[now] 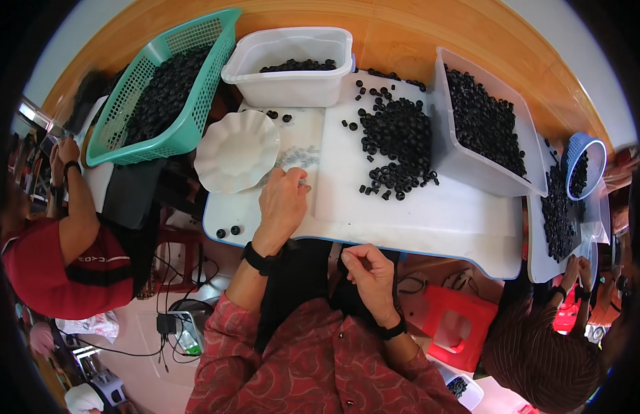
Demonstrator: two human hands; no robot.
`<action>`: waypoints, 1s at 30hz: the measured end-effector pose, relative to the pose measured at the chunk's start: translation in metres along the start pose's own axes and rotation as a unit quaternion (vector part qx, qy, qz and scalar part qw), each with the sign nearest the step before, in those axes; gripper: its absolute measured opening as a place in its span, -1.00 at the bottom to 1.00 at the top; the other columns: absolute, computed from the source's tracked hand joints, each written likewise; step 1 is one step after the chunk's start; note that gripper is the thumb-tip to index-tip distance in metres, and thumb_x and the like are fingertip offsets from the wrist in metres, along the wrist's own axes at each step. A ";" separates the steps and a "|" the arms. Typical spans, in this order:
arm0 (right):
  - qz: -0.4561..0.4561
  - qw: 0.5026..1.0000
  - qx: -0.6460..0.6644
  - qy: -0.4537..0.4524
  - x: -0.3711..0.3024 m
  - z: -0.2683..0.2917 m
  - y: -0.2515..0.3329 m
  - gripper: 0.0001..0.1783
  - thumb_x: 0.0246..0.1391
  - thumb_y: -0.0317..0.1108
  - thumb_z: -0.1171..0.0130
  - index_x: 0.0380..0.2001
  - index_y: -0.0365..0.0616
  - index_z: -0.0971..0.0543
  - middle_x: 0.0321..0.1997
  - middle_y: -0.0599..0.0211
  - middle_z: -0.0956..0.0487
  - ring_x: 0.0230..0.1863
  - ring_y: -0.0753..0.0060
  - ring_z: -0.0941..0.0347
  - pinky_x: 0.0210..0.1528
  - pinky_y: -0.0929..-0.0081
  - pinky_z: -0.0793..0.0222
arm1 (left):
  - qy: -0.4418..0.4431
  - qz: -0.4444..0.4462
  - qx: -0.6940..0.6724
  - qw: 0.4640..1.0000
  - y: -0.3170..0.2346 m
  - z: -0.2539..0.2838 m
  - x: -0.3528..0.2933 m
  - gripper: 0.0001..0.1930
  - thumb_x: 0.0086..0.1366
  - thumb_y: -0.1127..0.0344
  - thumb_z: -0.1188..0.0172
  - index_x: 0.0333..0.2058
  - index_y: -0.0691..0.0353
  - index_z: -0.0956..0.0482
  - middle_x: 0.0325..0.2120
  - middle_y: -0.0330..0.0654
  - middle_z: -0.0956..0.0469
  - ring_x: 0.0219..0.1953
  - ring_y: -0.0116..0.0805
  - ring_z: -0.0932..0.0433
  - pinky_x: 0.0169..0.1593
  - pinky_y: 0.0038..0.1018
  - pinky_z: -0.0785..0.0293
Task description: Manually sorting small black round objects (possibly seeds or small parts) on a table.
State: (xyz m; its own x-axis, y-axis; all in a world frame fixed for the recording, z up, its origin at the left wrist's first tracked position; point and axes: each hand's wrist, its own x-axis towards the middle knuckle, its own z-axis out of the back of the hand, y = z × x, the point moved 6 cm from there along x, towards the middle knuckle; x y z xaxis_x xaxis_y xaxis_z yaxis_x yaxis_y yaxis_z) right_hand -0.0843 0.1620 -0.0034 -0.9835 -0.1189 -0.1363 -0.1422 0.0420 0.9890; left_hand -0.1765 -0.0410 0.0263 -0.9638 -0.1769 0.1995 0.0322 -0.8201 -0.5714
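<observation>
My left hand [283,205] rests over the left part of the white work table [375,214], fingers bent and pressed together. Its fingertips are beside a scatter of small clear pieces [301,156]; whether it pinches one is hidden. In front of my lap, below the table's near edge, my right hand [370,277] has its fingers curled and thumb against them; anything inside is too small to see. A white scalloped dish [238,152] lies left of my left hand. Farther right is a loose pile of small black ring-like parts [397,131].
A green basket [204,114] and a white tub [285,88] hold black parts at the back. On the right stands a larger translucent bin [482,165] of parts. People work at both sides, one near a blue basket [575,148]. A red stool [458,324] is below right.
</observation>
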 end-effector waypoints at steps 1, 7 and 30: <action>0.000 1.000 0.000 0.000 -0.001 0.000 0.001 -0.93 0.19 -0.46 -0.22 -0.32 -0.25 -0.57 -0.50 0.49 -0.53 -0.53 0.77 -0.38 -0.47 0.74 -0.31 | 0.003 -0.001 0.001 1.000 0.001 0.001 -0.001 -0.83 0.18 0.42 -0.25 -0.23 0.20 -0.59 -0.29 0.01 -0.49 -0.25 0.07 -0.53 -0.19 -0.16 -0.46; -0.001 1.000 -0.012 -0.005 -0.001 0.001 0.000 -0.94 0.18 -0.47 -0.21 -0.34 -0.24 -0.57 -0.52 0.50 -0.52 -0.54 0.77 -0.38 -0.47 0.75 -0.31 | -0.005 -0.021 0.003 1.000 0.004 -0.002 -0.002 -0.84 0.19 0.44 -0.23 -0.23 0.21 -0.58 -0.28 0.03 -0.47 -0.26 0.10 -0.53 -0.20 -0.15 -0.47; 0.033 0.999 -0.034 0.005 0.003 -0.009 -0.001 -0.93 0.16 -0.48 -0.23 -0.33 -0.26 -0.58 -0.46 0.47 -0.52 -0.56 0.75 -0.39 -0.51 0.71 -0.33 | -0.061 -0.086 -0.092 0.990 0.009 0.014 -0.014 -0.87 0.21 0.56 -0.13 -0.26 0.29 -0.55 -0.26 0.04 -0.45 -0.27 0.11 -0.52 -0.21 -0.20 -0.48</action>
State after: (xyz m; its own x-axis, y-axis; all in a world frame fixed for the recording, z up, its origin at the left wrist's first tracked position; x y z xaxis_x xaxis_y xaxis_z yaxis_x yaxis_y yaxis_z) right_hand -0.0858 0.1526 -0.0040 -0.9892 -0.1286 -0.0708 -0.0691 -0.0174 0.9975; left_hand -0.1588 -0.0532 0.0296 -0.9117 -0.1171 0.3938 -0.1881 -0.7332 -0.6535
